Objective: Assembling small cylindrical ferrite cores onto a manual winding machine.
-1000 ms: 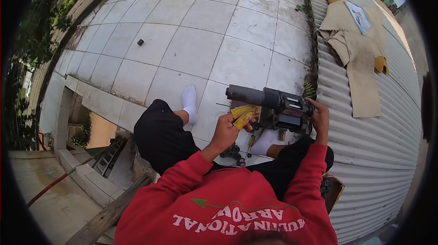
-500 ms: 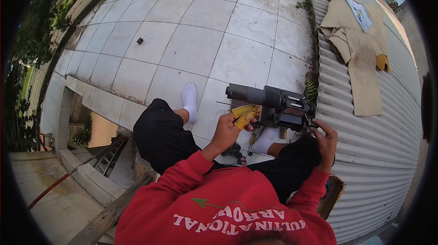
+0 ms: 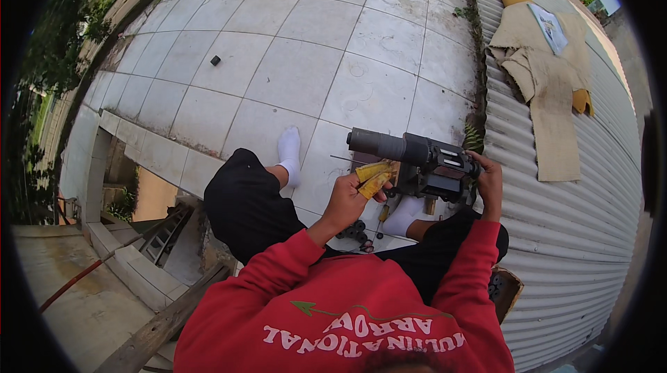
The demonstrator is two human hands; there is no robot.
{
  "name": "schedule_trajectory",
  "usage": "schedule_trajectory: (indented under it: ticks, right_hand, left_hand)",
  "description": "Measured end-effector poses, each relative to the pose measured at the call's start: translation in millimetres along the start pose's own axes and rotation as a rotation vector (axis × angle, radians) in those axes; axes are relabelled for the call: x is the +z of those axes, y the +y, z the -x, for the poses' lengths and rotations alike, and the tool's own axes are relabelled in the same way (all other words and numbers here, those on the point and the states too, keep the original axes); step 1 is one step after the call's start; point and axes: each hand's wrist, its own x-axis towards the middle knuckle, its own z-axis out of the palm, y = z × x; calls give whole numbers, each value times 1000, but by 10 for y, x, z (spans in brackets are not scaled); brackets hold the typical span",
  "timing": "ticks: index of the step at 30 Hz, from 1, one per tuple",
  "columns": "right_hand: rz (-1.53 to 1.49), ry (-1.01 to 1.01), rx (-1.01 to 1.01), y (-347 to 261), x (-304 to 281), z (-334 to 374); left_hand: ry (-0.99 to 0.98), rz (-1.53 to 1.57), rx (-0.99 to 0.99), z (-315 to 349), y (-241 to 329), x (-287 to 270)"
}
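A bulky black device with a thick barrel (image 3: 385,145) lies across in front of me, its barrel pointing left and its boxy end at the right. My right hand (image 3: 489,177) grips that right end, the fingers partly hidden behind it. In my left hand (image 3: 346,203), just below the barrel, is a worn yellow piece (image 3: 374,177) with a frayed tan end; its exact kind cannot be made out. Beneath lie small black round parts (image 3: 356,231) and a short brass-coloured cylinder (image 3: 430,206), beside my white-socked foot (image 3: 404,217).
Pale floor tiles (image 3: 299,22) stretch ahead, with a small black block (image 3: 215,60) on them. Corrugated sheeting (image 3: 583,248) rises at the right, bearing tan cloth (image 3: 556,126). A wooden box (image 3: 511,294) stands by my right arm. An opening with a ladder (image 3: 165,239) is at lower left.
My right hand has moved up from the lower right corner of the device to grip its right end. The device has shifted slightly; my left hand keeps the yellow piece.
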Motion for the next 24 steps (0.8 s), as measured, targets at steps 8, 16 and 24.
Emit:
schedule_trajectory:
  ticks: [8, 16, 24]
  right_hand:
    - [151, -38, 163, -198, 42, 614]
    - [-24, 15, 42, -208, 31, 674]
    - [193, 108, -137, 214, 295, 646]
  left_hand:
    - [8, -14, 27, -12, 43, 10]
    - [-15, 0, 7, -4, 15, 8]
    - [-19, 1, 3, 17, 75, -1]
